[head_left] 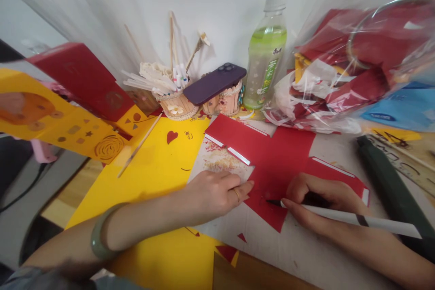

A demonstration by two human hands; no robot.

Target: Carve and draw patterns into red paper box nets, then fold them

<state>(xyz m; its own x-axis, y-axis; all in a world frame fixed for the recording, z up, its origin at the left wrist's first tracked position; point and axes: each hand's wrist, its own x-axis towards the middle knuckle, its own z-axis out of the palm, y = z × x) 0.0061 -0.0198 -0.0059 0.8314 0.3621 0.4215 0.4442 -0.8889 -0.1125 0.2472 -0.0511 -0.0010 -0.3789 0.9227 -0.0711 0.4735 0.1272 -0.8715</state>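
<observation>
My right hand [326, 199] is closed around a slim white pen [360, 220] with a dark pointed tip. That tip rests on the lower flap of a red card cut-out [282, 158], which has several flaps with white strips along some edges. My left hand [217, 192] lies palm down, fingers stretched to the right, with the fingertips on the left edge of the same flap. Its thumb is hidden. Beneath the cut-out is a stained grey board [238, 231], overlapping a yellow sheet [170, 253].
Behind stand decorated pots [178, 106] of pens and sticks, a purple phone [217, 82] and a drink bottle [267, 52]. A plastic bag [340, 86] of red scraps is at back right. A dark green bar [390, 181] lies right; a yellow-red box [78, 95] stands left.
</observation>
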